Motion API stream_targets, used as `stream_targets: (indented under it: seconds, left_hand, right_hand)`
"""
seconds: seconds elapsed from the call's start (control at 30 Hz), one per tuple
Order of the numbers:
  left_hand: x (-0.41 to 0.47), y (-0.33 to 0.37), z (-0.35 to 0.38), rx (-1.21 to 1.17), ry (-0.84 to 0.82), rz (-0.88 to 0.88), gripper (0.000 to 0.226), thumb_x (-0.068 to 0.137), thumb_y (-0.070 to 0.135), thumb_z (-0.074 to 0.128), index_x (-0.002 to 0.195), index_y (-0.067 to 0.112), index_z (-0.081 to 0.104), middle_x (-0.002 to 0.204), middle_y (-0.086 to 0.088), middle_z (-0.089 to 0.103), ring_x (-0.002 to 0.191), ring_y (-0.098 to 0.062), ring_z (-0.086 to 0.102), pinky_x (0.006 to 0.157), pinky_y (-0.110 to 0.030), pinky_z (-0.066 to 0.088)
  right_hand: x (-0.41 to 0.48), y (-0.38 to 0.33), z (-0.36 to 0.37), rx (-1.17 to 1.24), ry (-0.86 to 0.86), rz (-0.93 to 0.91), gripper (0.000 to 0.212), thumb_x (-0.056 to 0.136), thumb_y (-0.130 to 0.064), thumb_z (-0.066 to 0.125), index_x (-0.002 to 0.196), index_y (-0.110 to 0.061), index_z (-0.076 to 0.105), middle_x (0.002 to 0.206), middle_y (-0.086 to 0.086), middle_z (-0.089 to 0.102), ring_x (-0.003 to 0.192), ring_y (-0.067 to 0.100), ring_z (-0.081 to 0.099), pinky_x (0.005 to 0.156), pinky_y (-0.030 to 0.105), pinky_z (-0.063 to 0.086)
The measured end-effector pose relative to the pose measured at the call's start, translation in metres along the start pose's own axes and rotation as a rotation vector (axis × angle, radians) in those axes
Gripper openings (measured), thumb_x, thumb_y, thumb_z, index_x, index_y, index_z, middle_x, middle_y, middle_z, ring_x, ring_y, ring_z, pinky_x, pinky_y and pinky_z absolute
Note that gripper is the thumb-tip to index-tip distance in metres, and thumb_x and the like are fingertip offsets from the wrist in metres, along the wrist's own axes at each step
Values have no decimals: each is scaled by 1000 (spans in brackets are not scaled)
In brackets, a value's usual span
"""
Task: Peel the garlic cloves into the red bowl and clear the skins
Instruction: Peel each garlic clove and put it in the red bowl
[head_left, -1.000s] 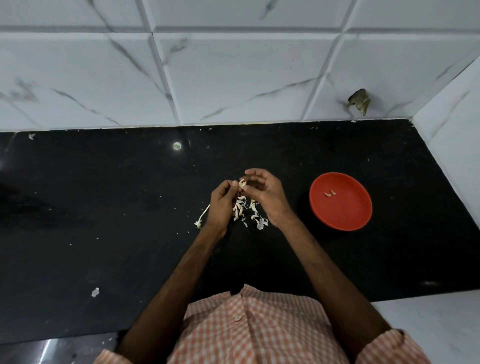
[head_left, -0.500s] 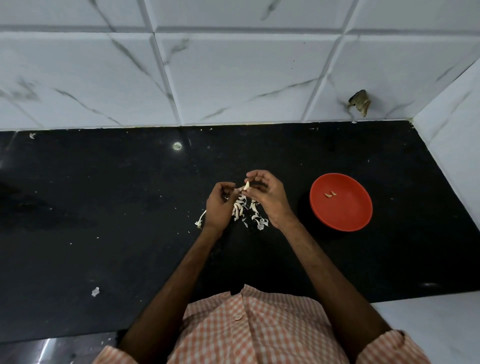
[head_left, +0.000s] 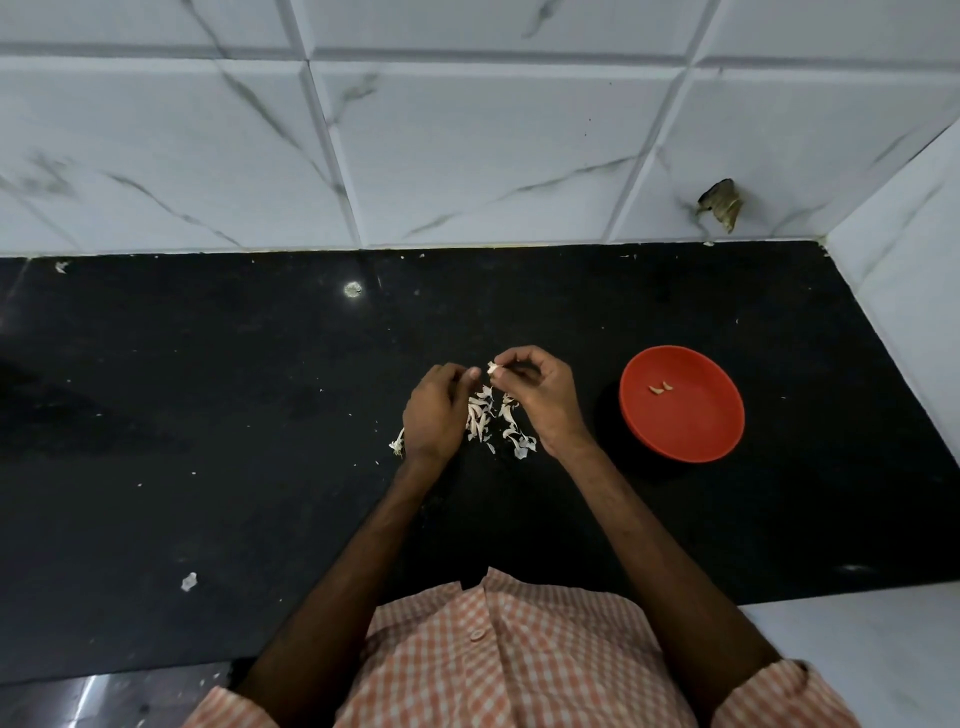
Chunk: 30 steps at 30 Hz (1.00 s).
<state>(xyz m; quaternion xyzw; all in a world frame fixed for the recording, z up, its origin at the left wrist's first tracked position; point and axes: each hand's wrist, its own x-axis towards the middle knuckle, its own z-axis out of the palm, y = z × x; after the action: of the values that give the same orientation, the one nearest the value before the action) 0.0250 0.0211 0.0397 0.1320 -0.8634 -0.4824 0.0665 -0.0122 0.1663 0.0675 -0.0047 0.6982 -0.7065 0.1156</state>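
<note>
Black stone countertop (head_left: 208, 415), running back to a white marbled tile wall (head_left: 467, 156). Person stands at the near edge in an orange checked shirt (head_left: 498, 660), both forearms reaching forward and converging over mid-counter.

Red bowl (head_left: 696, 431) sits on the counter to the person's right, apart from the hands. Two peeled cloves (head_left: 660, 387) lie in it, nothing else.

Right hand (head_left: 540, 400): raised off the counter, wrist bent, fingers curled, thumb and forefinger pinching a garlic clove (head_left: 493, 369) at the tips. Left hand (head_left: 434, 410): back up, fingers curled in towards the clove, tips just beside it. Whether they have hold of a shred of skin I cannot tell; the fingers hide it.

Pile of garlic skins (head_left: 493, 421) lies on the counter directly under and between the two hands, with a stalk-like piece (head_left: 397, 444) poking out past the left wrist. One stray skin scrap (head_left: 189, 582) lies well off to the left, near the front edge.

Judgement: mid-peel, early in the job, with this clove probably third. Next move likely calls for the left fingertips to strip the remaining skin and let it fall on the pile, then a short carry rightward to drop the clove in the bowl. Clearing the skins is not yet begun.
</note>
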Motion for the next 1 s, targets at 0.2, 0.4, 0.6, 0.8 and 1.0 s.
stream_targets:
  seconds: [0.2, 0.4, 0.6, 0.8, 1.0]
  left_hand:
    - [0, 7, 7, -351, -29, -21, 11, 94, 22, 70, 101, 14, 71, 92, 4, 74, 89, -10, 71, 81, -36, 60]
    - [0, 6, 6, -394, 42, -16, 6, 92, 20, 71, 98, 17, 72, 90, 4, 74, 85, -18, 72, 80, -50, 59]
    - [0, 9, 0, -364, 42, 17, 7, 90, 19, 74, 96, 16, 74, 88, 6, 75, 82, -15, 71, 77, -48, 59]
    - [-2, 12, -2, -363, 23, 46, 9, 89, 14, 75, 98, 14, 75, 92, 6, 76, 86, -15, 72, 80, -45, 60]
    - [-5, 10, 0, -420, 10, 30, 10, 89, 8, 73, 98, 11, 76, 92, 1, 76, 85, -19, 73, 73, -43, 61]
  right_hand:
    - [-1, 0, 1, -25, 19, -52, 13, 87, 5, 71, 94, -6, 71, 96, 13, 73, 97, 31, 72, 92, 45, 59]
    - [1, 2, 2, -191, 32, -91, 14, 87, 0, 72, 95, -11, 72, 95, 1, 74, 94, 16, 71, 89, 37, 59]
    - [-1, -4, 0, -370, 19, -191, 8, 91, -7, 70, 97, -9, 74, 92, -4, 74, 89, 7, 69, 82, 21, 56]
    - [1, -2, -1, -471, 18, -203, 3, 90, -11, 72, 92, -11, 74, 85, -8, 72, 81, 2, 67, 74, 14, 52]
    - [3, -5, -3, -491, -15, -193, 5, 85, -17, 78, 87, -13, 76, 79, -8, 73, 73, 4, 69, 69, 18, 54]
